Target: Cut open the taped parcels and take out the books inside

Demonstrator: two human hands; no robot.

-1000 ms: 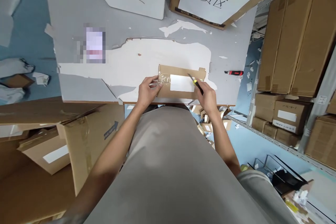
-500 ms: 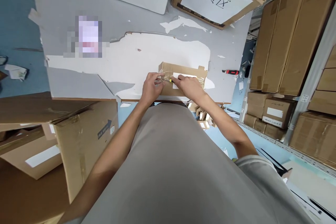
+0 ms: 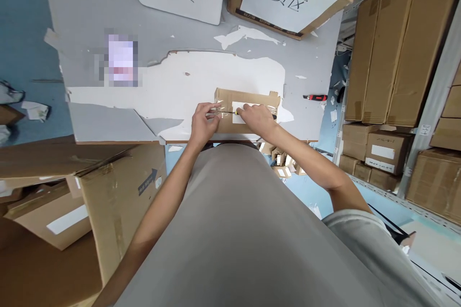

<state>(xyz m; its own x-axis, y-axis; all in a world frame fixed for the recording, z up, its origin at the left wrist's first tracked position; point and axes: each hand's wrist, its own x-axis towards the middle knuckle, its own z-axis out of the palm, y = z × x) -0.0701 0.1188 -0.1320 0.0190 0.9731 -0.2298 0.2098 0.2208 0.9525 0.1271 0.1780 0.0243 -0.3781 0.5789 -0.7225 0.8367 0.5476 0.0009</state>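
Note:
A small cardboard box with a white label and shiny clear tape lies near the table's front edge. My right hand is closed round a screwdriver, a thin-shafted tool with yellow and black on its handle. Its shaft points left across the taped top, towards the box's left end. There my left hand grips the box edge, thumb and fingers bent around the corner. Exactly where the tip touches is too small to tell.
A red and black utility knife lies right of the box. At the table's back stand a white bin and a labelled carton. Shelves of cartons rise at right; a large open carton stands at lower left.
The screwdriver's shaft now shows more plainly along the box top. Both hands stay at the box, shifted slightly left in view along with it as the camera moved.

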